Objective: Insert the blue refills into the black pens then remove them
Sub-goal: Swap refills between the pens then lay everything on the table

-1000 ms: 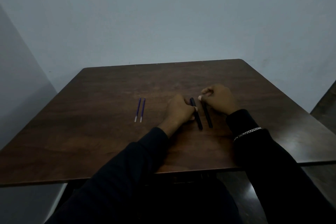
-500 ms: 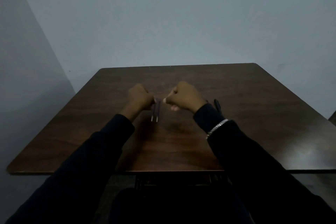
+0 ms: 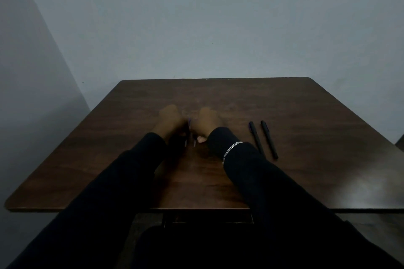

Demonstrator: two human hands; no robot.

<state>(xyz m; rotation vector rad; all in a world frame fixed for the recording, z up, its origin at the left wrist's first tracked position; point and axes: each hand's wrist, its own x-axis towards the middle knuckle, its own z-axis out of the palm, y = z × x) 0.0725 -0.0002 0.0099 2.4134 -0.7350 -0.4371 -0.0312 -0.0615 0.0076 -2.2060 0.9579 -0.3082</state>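
Note:
Two blue refills (image 3: 189, 132) with pale tips lie side by side on the brown table (image 3: 306, 116), in the narrow gap between my hands. My left hand (image 3: 171, 121) is curled against the left refill and my right hand (image 3: 206, 122) against the right one, each with its fingers pinched on a refill. Both hands are blurred by motion, and they hide most of the refills. Two black pens (image 3: 263, 140) lie parallel on the table to the right of my right sleeve, and neither hand touches them.
A silver bracelet (image 3: 231, 149) sits on my right wrist. The table stands against a grey wall, with a corner of the room at the left. Its front edge is close to my body. A dark object shows at the far right edge (image 3: 400, 145).
Both hands left the black pens and moved left to the blue refills. The pens now lie alone on the right, and the view has shifted leftward.

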